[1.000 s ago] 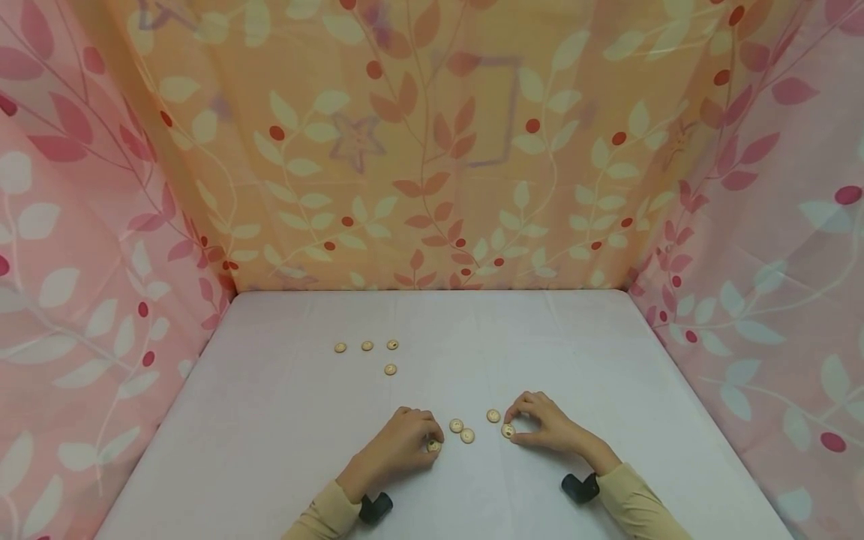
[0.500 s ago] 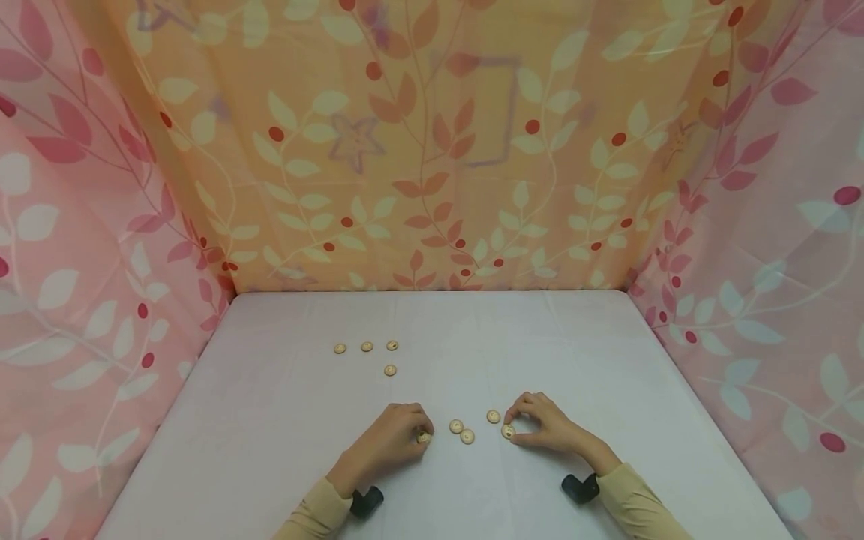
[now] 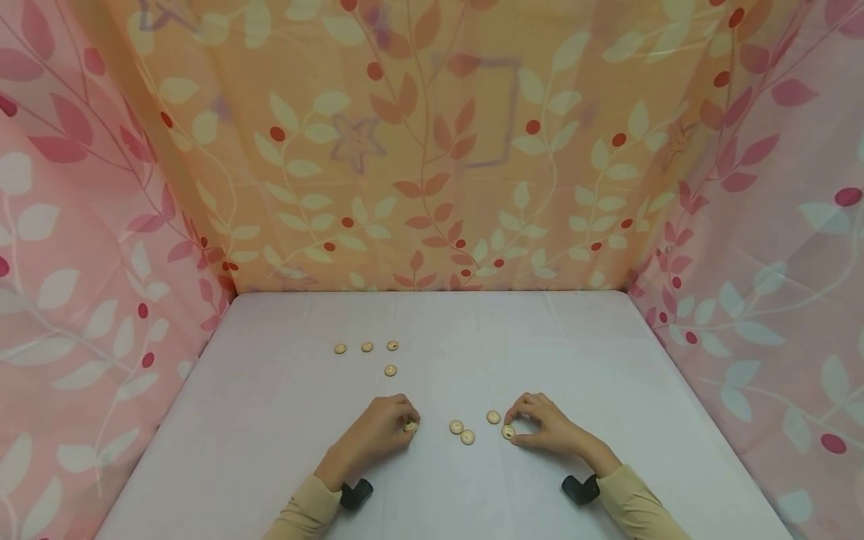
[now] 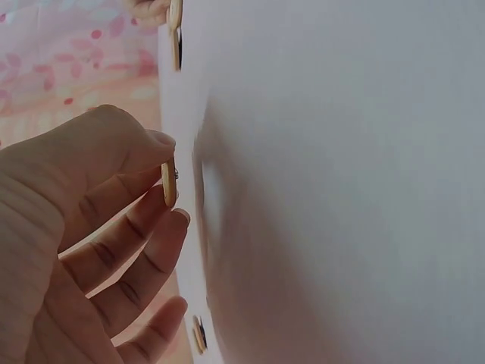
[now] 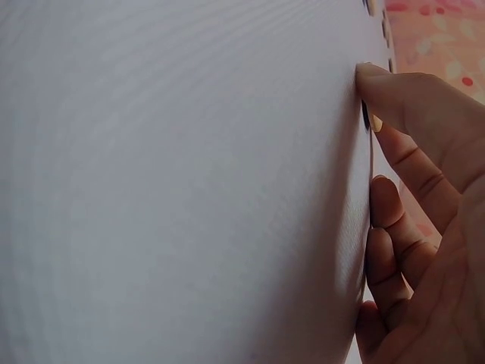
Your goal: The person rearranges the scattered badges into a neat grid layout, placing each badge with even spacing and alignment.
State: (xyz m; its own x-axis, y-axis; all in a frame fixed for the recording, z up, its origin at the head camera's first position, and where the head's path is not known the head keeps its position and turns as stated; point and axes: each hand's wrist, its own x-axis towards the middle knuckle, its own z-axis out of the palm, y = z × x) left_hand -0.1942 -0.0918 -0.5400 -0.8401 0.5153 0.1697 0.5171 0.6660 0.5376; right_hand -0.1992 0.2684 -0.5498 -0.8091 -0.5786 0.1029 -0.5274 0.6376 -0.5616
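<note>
1 pale disc [image 3: 410, 426] sits pinched in the left hand [image 3: 381, 426], apparently just clear of the white table [image 3: 574, 337], presumably so it does not drag. The right hand [image 3: 545, 422] pinches another disc [image 3: 508, 432] low at the surface, perhaps to steady it; fingertips suit such thin pieces. Between the hands lie 3 loose discs [image 3: 493, 417], 2 apparently touching. Beyond, a row of 3 discs [image 3: 367, 347] looks deliberately spaced, with a lone disc [image 3: 390, 370] just nearer.

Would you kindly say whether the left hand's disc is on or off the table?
Off the table; the left hand pinches the disc, and its wrist view shows a gap beneath.
</note>
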